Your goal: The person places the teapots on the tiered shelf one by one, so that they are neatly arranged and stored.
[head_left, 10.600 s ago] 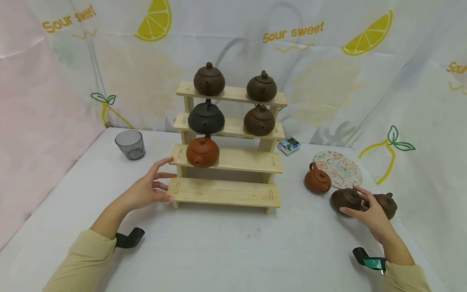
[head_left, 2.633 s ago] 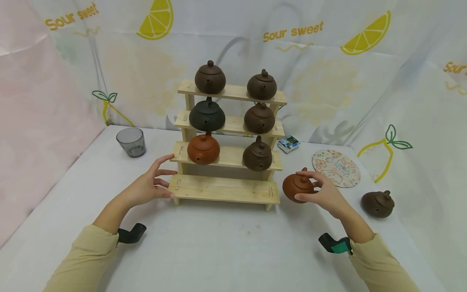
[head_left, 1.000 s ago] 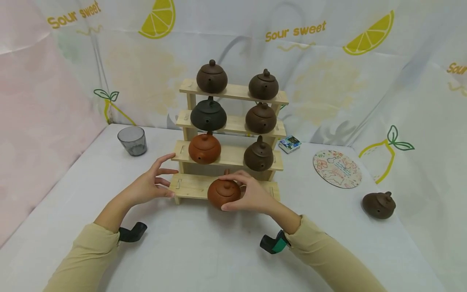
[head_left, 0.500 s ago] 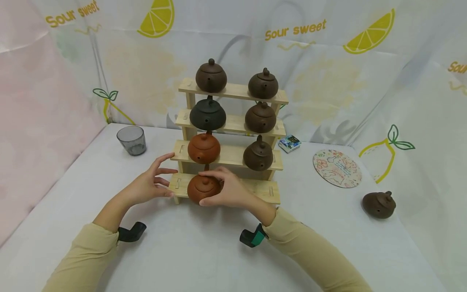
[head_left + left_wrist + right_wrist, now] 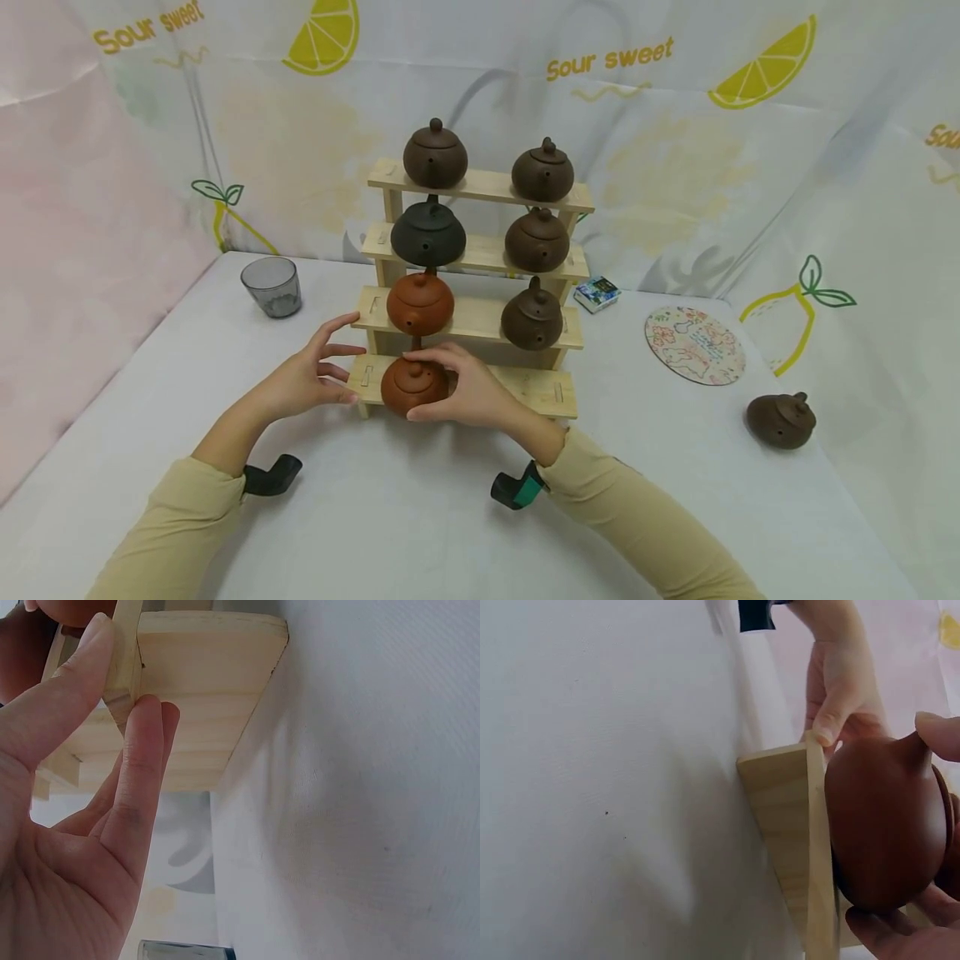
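Teapot (image 5: 411, 387) in reddish clay sits at the left end of the lowest step of the wooden rack (image 5: 536, 390), cupped by the right hand (image 5: 468, 392), fingers curled round its belly; left hand (image 5: 303, 385) steadies the rack's left edge, fingers straight and lightly spread; best to seat the base flat, well back from the near edge, spout facing near like the pots above, before loosening the hold.

Left hand (image 5: 303, 385) flat, right hand (image 5: 467, 392) fingers curled.
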{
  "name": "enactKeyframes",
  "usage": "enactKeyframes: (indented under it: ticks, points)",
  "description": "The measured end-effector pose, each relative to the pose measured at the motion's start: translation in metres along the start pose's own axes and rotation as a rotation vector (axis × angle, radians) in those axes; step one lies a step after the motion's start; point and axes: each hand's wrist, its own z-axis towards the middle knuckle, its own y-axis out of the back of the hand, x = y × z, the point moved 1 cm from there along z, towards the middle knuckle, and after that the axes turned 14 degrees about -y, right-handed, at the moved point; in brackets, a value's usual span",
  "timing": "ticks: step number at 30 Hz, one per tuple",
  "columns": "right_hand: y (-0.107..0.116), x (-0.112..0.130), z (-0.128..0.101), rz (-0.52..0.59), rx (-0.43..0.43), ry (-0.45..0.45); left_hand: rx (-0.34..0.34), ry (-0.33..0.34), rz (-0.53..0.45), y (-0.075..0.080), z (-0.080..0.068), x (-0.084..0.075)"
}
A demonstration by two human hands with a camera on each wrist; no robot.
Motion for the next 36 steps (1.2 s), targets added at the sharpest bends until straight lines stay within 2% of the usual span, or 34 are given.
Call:
enactKeyframes:
  ticks: [6, 13, 23, 30, 36]
  points:
    - [0.006, -0.007, -0.009, 0.061, -0.016, 0.080, 0.000, -0.001, -0.002, 0.000, -0.001, 0.001]
    - [0.020, -0.016, -0.027, 0.177, -0.030, 0.131, 0.000, 0.002, -0.016, 0.000, 0.000, 0.001]
    - [0.036, -0.040, -0.056, 0.253, -0.061, 0.089, -0.002, 0.001, -0.022, 0.000, 0.000, 0.000]
    - [0.051, -0.054, -0.074, 0.248, -0.134, 0.120, 0.001, 0.006, -0.021, 0.000, 0.000, -0.001]
    - [0.066, -0.066, -0.087, 0.245, -0.194, 0.085, 0.001, 0.017, -0.015, 0.000, 0.000, -0.002]
